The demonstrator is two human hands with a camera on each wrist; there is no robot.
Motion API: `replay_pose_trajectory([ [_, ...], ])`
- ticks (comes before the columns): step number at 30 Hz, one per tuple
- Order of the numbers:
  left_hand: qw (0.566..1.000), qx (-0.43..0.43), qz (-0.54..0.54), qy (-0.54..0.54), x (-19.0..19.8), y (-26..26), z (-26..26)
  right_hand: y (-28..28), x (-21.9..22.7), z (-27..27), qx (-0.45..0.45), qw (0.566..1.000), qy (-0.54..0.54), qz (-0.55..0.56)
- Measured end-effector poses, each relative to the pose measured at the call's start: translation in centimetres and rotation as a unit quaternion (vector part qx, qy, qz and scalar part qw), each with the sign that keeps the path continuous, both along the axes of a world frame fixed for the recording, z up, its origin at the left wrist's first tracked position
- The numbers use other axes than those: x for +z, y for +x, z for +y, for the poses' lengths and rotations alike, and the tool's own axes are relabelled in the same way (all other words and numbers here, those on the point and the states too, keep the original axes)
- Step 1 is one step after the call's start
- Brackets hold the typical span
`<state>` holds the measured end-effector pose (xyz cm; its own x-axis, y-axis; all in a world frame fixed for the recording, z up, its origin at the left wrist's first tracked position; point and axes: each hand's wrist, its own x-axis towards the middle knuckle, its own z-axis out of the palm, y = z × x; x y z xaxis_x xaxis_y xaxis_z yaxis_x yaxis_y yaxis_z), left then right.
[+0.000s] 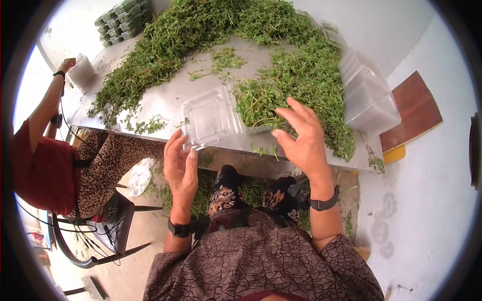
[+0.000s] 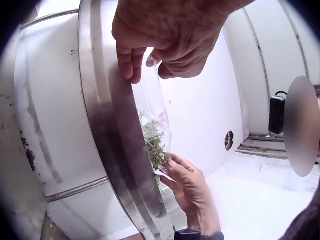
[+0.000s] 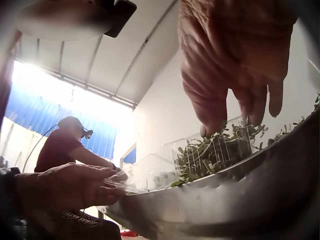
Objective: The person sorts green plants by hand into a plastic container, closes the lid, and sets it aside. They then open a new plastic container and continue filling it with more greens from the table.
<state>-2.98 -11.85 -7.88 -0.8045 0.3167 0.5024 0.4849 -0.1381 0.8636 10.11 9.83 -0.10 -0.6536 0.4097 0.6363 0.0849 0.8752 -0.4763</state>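
A hinged clear plastic box lies at the table's near edge, its empty lid (image 1: 208,118) folded out to the left and its other half (image 3: 220,152) heaped with green sprigs (image 1: 258,103). My left hand (image 1: 182,168) pinches the lid's near left corner between thumb and fingers; the left wrist view shows this hand (image 2: 167,37) from above. Over the filled half's right end is my right hand (image 1: 305,145), fingers spread and thumb near the front corner. In the right wrist view this hand's (image 3: 235,65) fingertips touch the rim and greens; the exact contact is partly hidden.
A large pile of greens (image 1: 201,25) curves around the metal table (image 1: 165,93). Stacked empty boxes (image 1: 369,95) stand at the right, filled boxes (image 1: 123,22) at the back left. A person in a red top (image 1: 47,165) sits at the left, one hand at another box stack (image 1: 81,75).
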Motion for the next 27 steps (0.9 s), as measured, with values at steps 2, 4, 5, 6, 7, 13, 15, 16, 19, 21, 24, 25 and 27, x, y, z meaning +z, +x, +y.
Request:
replay_pose_trajectory([
  [2, 1.000, -0.002, 0.008, -0.012, 0.6, 0.2, 0.0, -0.2, -0.9, 0.5, 0.018, 0.999, 0.011, -0.029],
  [4, 1.000, -0.003, 0.014, -0.025, 1.0, 0.4, -0.2, -0.3, -0.9, 0.8, 0.028, 0.999, -0.020, -0.026],
  [5, 0.999, -0.010, 0.017, -0.028, 1.0, 0.5, -0.3, -0.2, -0.8, 1.0, 0.039, 0.999, -0.021, -0.028],
  [6, 0.999, -0.017, 0.020, -0.031, 1.1, 0.5, -0.4, -0.2, -0.7, 1.2, 0.050, 0.998, -0.021, -0.029],
  [7, 0.999, -0.011, 0.040, -0.029, 1.3, 0.6, -0.6, -0.1, -0.6, 1.5, 0.050, 0.998, -0.020, -0.028],
  [13, 0.963, 0.063, 0.245, -0.092, 3.7, 1.6, -1.5, -0.4, -0.4, 2.6, 0.101, 0.988, -0.115, -0.021],
  [15, 0.939, 0.077, 0.326, -0.074, 4.2, 2.1, -1.2, -0.7, -0.4, 2.9, 0.090, 0.978, -0.188, -0.026],
  [16, 0.939, 0.078, 0.326, -0.074, 4.5, 2.3, -1.2, -0.9, -0.4, 3.0, 0.091, 0.978, -0.188, -0.026],
  [19, 0.929, 0.060, 0.346, -0.116, 4.9, 3.3, -1.6, -1.4, 0.4, 2.5, 0.073, 0.974, -0.211, -0.032],
  [21, 0.932, 0.053, 0.341, -0.114, 4.7, 3.4, -1.6, -1.7, 1.6, 1.7, -0.045, 0.981, -0.174, -0.071],
  [24, 0.932, 0.046, 0.341, -0.111, 4.7, 3.4, -1.6, -2.1, 1.1, 2.2, -0.006, 0.992, -0.117, -0.048],
  [25, 0.930, 0.048, 0.346, -0.113, 4.7, 3.4, -1.6, -2.3, 0.9, 2.3, -0.005, 0.992, -0.116, -0.049],
  [27, 0.927, 0.043, 0.360, -0.098, 5.2, 3.3, -1.4, -2.9, 0.5, 2.4, 0.028, 0.999, -0.031, -0.010],
])
